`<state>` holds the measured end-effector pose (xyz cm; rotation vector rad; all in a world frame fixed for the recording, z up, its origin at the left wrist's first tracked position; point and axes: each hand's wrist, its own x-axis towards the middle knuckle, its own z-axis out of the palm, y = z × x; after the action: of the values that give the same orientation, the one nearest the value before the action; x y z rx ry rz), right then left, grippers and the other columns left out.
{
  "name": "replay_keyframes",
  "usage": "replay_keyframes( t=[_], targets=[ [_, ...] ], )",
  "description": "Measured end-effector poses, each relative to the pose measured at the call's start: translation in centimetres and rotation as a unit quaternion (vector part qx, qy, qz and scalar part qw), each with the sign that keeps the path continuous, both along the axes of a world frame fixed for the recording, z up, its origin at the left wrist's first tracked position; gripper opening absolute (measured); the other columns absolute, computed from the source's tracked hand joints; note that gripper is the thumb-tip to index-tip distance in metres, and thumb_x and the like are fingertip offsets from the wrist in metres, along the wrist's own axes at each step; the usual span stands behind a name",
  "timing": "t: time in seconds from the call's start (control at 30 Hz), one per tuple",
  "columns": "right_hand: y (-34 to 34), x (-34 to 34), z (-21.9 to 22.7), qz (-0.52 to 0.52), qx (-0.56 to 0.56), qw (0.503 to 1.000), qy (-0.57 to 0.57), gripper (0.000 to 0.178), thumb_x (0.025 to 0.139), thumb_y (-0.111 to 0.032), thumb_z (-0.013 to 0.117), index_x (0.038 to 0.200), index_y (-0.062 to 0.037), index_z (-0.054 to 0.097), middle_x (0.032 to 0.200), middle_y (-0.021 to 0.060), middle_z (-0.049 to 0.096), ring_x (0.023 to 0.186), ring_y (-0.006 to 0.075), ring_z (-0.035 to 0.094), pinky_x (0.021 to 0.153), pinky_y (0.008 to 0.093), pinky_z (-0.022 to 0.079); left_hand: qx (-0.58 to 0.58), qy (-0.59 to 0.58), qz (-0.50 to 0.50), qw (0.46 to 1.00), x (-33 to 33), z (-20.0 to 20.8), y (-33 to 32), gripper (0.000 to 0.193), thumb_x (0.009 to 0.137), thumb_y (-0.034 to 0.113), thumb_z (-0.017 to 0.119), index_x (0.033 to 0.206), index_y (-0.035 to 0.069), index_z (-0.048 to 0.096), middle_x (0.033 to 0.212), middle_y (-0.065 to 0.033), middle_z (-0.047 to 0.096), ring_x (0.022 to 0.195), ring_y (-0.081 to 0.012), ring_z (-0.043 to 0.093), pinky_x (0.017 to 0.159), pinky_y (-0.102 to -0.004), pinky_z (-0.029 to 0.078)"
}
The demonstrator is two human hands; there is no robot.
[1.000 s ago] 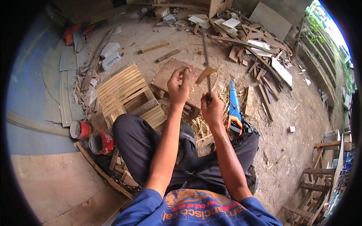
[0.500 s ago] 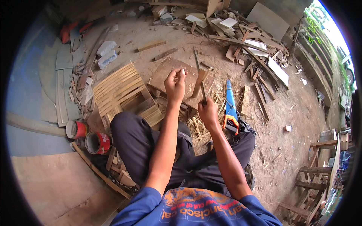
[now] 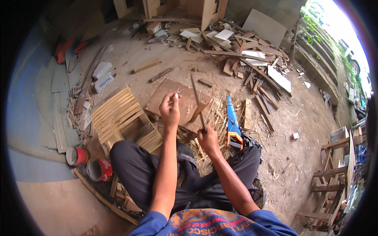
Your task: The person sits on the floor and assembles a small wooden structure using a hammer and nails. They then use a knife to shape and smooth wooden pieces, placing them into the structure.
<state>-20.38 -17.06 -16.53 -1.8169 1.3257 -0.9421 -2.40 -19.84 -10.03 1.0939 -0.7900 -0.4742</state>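
Observation:
My right hand is closed round the dark handle of a long, thin blade, which points away from me. The blade passes against or just over a tilted wooden block on a low brown board; whether they touch I cannot tell. Above the board's near part, my left hand is raised with curled fingers and thumb together. Anything pinched there is too small to make out. To the right of my right hand lies a handsaw with a blue blade cover and orange-black handle.
A slatted crate stands left of the board. Bamboo shavings lie around the board. Two red buckets stand by my left knee. Scrap wood is heaped at the back, and a wooden ladder-like frame stands at right.
The whole view has shifted, with the scene lower and slightly left. The wooden block leans more, and my right hand with the blade is slightly nearer me. My left hand keeps its curled pose.

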Motion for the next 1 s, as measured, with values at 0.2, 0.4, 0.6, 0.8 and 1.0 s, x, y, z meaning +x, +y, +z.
replay_keyframes(
  t=[0.2, 0.4, 0.6, 0.8, 1.0],
  targets=[
    [-0.9, 0.9, 3.0, 0.004, 0.058, 0.998, 0.009, 0.021, 0.084, -0.014, 0.067, 0.091, 0.0035, 0.060, 0.071, 0.0256, 0.064, 0.067, 0.0407, 0.067, 0.062, 0.0467, 0.051, 0.011, -0.006, -0.010, 1.000, -0.6, 0.5, 0.4, 0.018, 0.101, 0.013, 0.058, 0.108, -0.002, 0.067, 0.094, -0.0046, 0.070, 0.088, -0.0100, 0.065, 0.079, -0.0238, 0.051],
    [-0.7, 1.8, 10.9, -0.017, -0.141, 0.978, -0.155, 0.010, 0.090, -0.007, 0.062, 0.085, 0.0000, 0.058, 0.057, 0.0097, 0.050, 0.049, 0.0165, 0.050, 0.048, 0.0346, 0.041, -0.008, -0.001, -0.004, 1.000, 0.0, -0.2, 0.5, 0.019, 0.102, 0.015, 0.058, 0.107, -0.001, 0.068, 0.092, -0.0033, 0.068, 0.082, -0.0082, 0.061, 0.074, -0.0228, 0.049],
    [-1.5, -0.2, 0.4, -0.018, -0.039, 0.998, -0.049, 0.014, 0.086, -0.010, 0.065, 0.082, 0.0019, 0.058, 0.060, 0.0177, 0.059, 0.053, 0.0266, 0.061, 0.053, 0.0391, 0.047, 0.018, 0.000, -0.016, 1.000, -1.0, 0.4, 0.2, 0.019, 0.102, 0.013, 0.058, 0.108, -0.002, 0.067, 0.094, -0.0041, 0.069, 0.087, -0.0090, 0.064, 0.078, -0.0233, 0.051],
    [-2.2, 0.0, -0.3, -0.013, 0.002, 0.999, 0.041, 0.020, 0.083, -0.014, 0.067, 0.082, 0.0050, 0.059, 0.069, 0.0252, 0.063, 0.061, 0.0337, 0.068, 0.058, 0.0425, 0.050, 0.019, 0.006, -0.023, 1.000, -1.2, 0.3, 0.2, 0.019, 0.102, 0.014, 0.058, 0.106, -0.002, 0.067, 0.095, -0.0040, 0.070, 0.088, -0.0086, 0.064, 0.079, -0.0232, 0.051],
    [-1.0, 1.8, 8.9, 0.005, -0.062, 0.989, -0.132, 0.017, 0.086, -0.010, 0.066, 0.083, 0.0023, 0.055, 0.061, 0.0197, 0.058, 0.054, 0.0270, 0.060, 0.051, 0.0379, 0.045, 0.018, 0.006, -0.020, 1.000, -0.3, 0.4, 0.9, 0.020, 0.102, 0.014, 0.057, 0.107, -0.002, 0.067, 0.094, -0.0029, 0.068, 0.086, -0.0079, 0.062, 0.079, -0.0229, 0.049]
  ],
)
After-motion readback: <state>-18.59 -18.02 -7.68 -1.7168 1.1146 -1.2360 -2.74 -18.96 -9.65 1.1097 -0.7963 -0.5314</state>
